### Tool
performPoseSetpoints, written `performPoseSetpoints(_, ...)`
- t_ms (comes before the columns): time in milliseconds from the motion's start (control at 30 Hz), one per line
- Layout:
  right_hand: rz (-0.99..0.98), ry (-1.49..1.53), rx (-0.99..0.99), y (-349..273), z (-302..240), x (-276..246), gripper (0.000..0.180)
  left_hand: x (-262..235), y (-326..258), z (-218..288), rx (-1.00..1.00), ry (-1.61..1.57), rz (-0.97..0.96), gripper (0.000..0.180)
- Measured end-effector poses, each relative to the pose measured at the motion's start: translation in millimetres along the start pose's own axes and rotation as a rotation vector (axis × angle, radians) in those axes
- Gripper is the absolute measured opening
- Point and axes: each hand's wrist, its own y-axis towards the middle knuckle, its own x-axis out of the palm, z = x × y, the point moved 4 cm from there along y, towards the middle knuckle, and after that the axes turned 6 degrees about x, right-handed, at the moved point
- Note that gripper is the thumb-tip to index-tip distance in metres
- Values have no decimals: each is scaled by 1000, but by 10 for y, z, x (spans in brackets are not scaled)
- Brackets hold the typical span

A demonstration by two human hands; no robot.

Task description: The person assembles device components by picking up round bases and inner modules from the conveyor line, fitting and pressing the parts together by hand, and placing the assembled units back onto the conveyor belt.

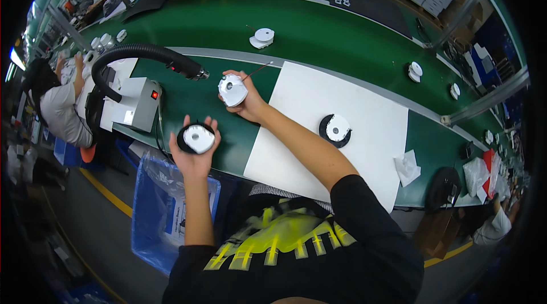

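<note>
Desk: green flat top (233, 150), metal-edged. Large white rectangular sheet (296, 127) flat on it. On the sheet: one round white part with a black rim (338, 128), face up. Crumpled white tissue (407, 168) at the sheet's right edge. Left end: light-grey boxy unit with a black corrugated hose (137, 107). Behind the grey rail (364, 90): green strip (199, 25), several white round parts (264, 37), spaced well apart.

An assembly factory: a long green conveyor (199, 19), a co-worker (60, 101) alongside (and yellow floor striping (107, 192)).
</note>
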Motion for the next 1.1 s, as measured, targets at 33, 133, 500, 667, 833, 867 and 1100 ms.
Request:
performPoseSetpoints(33, 12, 8, -15, -139, -63, -10, 50, -6, 186, 13, -13, -22, -77, 56)
performPoseSetpoints(133, -57, 7, -14, -784, -418, 491, 55, 152, 611, -42, -15, 93, -201, 54)
performPoseSetpoints(500, 55, -241, -554, -2330, -953, 793, 48, 1045, 318, -1664, -507, -79, -331, 65)
performPoseSetpoints(667, 608, -975, -846, -2703, -1109, 925, 44, 1457, -201, -1871, -294, 227, -572, 70)
performPoseSetpoints(833, 818, -1832, -1082, -2675, -1088, 1053, 40, 1575, -453, -1938, 85, 651, -700, 75)
performPoseSetpoints(867, 842, -1863, -1068, -2665, -1056, 1049, 40, 1558, -480, -1925, 138, 699, -719, 75)
performPoseSetpoints(1100, 820, -1882, -1146, -2645, -1009, 1018, 40, 1481, -513, -1943, 220, 799, -770, 77)
